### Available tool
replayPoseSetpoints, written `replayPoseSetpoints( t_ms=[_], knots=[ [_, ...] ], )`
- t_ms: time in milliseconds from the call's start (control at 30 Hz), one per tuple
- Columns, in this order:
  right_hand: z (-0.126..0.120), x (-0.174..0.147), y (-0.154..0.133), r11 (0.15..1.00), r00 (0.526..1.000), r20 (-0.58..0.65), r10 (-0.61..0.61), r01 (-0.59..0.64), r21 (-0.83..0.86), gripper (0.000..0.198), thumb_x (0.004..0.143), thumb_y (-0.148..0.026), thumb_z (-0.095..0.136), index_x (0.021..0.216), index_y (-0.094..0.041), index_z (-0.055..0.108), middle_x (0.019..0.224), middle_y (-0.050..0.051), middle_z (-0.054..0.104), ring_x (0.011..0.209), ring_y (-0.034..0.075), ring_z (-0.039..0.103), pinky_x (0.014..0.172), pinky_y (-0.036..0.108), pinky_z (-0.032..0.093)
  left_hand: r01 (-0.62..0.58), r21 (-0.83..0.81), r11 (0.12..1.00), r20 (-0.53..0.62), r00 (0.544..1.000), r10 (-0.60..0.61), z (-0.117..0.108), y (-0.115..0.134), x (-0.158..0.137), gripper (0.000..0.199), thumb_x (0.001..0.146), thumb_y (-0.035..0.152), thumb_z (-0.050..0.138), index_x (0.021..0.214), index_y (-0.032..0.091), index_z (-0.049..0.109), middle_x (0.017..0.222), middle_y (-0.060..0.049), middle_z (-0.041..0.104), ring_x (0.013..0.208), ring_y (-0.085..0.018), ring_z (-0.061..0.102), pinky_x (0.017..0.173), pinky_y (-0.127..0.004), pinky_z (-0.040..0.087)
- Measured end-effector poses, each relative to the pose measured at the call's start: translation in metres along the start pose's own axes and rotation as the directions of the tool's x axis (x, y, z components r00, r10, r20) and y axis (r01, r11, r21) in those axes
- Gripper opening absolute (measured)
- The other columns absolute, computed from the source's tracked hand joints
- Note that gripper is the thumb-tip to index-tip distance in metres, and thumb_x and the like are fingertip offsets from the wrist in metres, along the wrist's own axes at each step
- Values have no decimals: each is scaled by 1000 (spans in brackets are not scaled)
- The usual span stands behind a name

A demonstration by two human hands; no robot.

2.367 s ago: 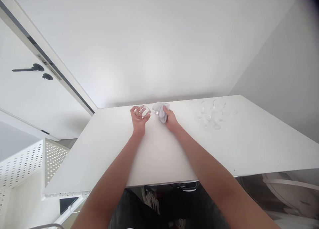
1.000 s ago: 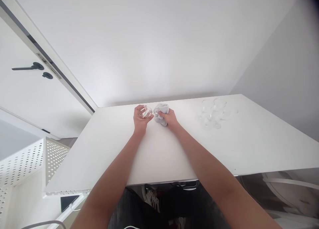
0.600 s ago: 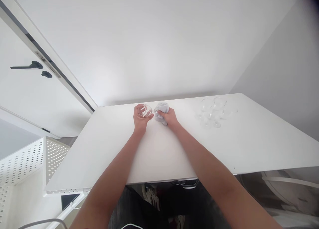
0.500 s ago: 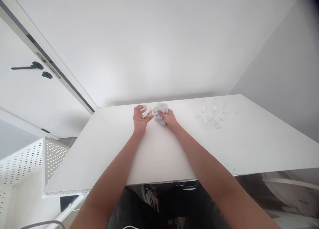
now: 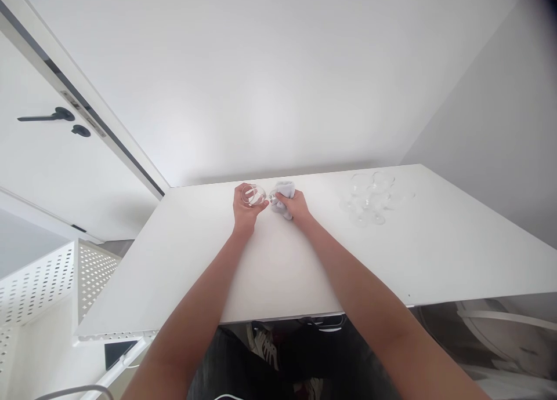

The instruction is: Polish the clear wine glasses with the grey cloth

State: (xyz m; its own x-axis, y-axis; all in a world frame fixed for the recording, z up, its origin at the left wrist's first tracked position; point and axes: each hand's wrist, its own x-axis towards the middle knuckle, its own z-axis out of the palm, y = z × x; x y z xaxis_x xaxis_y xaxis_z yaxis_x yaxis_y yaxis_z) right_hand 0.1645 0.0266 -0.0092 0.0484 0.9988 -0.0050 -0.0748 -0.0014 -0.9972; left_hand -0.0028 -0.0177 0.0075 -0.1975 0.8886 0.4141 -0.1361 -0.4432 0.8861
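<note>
Over the far middle of the white table (image 5: pixel 183 261), my left hand (image 5: pixel 244 213) is wrapped round the bowl of a clear stemmed glass (image 5: pixel 257 196). The glass lies tilted on its side, its rim toward the left and its stem end toward the right. A pale grey cloth (image 5: pixel 286 188) is bunched in my right hand (image 5: pixel 297 205), the thumb pressing on it from the near side. The cloth covers the foot end of the glass, so the foot is mostly hidden. A bit of shiny stem shows between the two hands.
Several clear glasses (image 5: pixel 368 200) stand grouped on the table's right side, their outlines faint against the white. A wall (image 5: pixel 278 87) rises behind the table. At left are a door handle (image 5: pixel 52 116) and a white perforated rack (image 5: pixel 93 272).
The cloth has shifted slightly right and changed its folds, with its left edge drawn back from the stem. My left hand and the glass have barely moved.
</note>
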Motion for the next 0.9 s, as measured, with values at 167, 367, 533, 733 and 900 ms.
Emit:
replayPoseSetpoints(
  t_ms=[167,367,533,733,900],
  knots=[
    [3,-5,-5,1000,991,133,15,-17,19,42,79,-55,75,95,-16,75,97,9,77,83,20,71,74,29,55,-4,-32,999,-34,999,3,-3,-3,2,63,65,33,93,117,34,57,137,-5,52,126,-26,55,100,-45,56],
    [4,-4,-4,985,998,62,26,-15,-171,37,76,-51,78,80,-15,72,82,10,74,72,20,68,61,28,52,5,-71,997,-66,998,-9,-5,-6,5,63,65,31,93,117,35,57,135,-5,54,124,-25,57,98,-44,56],
    [5,-3,-1,992,990,127,-57,70,-101,41,80,-57,73,89,-17,71,88,8,74,78,20,68,69,30,54,-5,-85,996,-60,998,0,-5,-6,5,63,65,31,94,117,35,57,134,-5,53,125,-26,56,98,-44,56],
    [5,-6,-3,984,973,213,-90,120,-131,43,82,-60,71,87,-17,69,93,9,75,81,21,68,75,33,55,-6,-92,996,-55,998,1,-5,-8,5,65,64,31,94,118,34,57,133,-6,55,122,-25,57,96,-43,56],
    [5,-9,-10,977,984,161,-79,108,-184,41,83,-57,71,75,-17,67,75,10,74,67,21,69,64,31,55,-13,-68,998,-80,997,7,-4,-6,5,65,65,33,93,119,34,56,131,-6,56,120,-24,59,97,-42,56]
  ],
)
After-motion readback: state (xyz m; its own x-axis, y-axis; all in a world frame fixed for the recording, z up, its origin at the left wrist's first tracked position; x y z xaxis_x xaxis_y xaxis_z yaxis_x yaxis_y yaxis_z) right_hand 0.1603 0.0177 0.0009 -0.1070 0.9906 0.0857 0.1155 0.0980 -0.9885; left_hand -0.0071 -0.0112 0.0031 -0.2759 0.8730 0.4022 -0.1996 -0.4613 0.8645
